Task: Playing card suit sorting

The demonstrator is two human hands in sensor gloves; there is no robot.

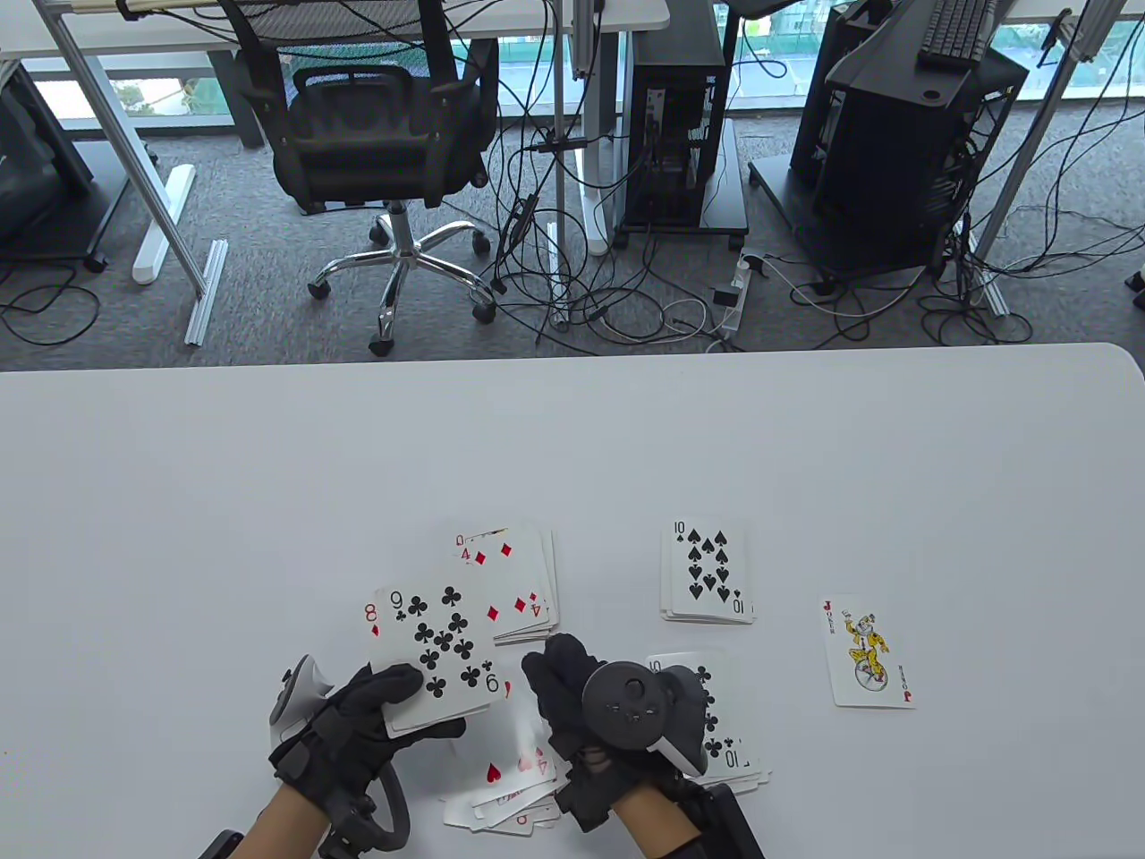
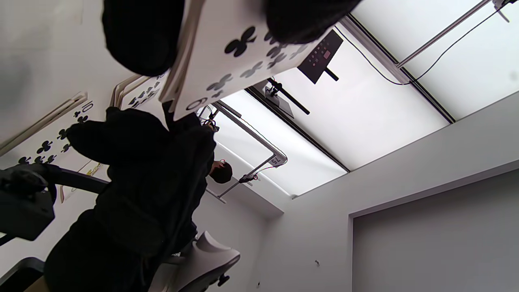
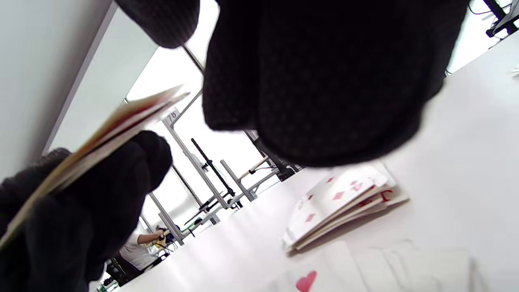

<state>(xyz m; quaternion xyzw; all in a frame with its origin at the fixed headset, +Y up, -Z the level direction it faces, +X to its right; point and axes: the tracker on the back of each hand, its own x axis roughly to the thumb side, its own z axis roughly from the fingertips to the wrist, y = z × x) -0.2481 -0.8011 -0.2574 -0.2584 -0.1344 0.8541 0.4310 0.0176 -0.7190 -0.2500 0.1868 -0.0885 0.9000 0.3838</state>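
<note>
My left hand [image 1: 420, 707] grips a small stack of cards with the nine of clubs [image 1: 438, 649] face up on top and a red eight [image 1: 371, 617] peeking out beneath it. The stack also shows in the left wrist view [image 2: 243, 52] and edge-on in the right wrist view [image 3: 101, 129]. My right hand [image 1: 559, 671] hovers just right of the stack, holding no card, over the loose hearts pile [image 1: 510, 778]. A diamonds pile [image 1: 519, 577] lies beyond the stack. A clubs pile topped by a ten [image 1: 729, 725] lies partly under my right hand.
A spades pile topped by the ten [image 1: 707, 573] lies at centre right. A joker [image 1: 866, 651] lies alone further right. The white table [image 1: 268, 492] reaches to a far edge, with chairs, cables and computer towers beyond it.
</note>
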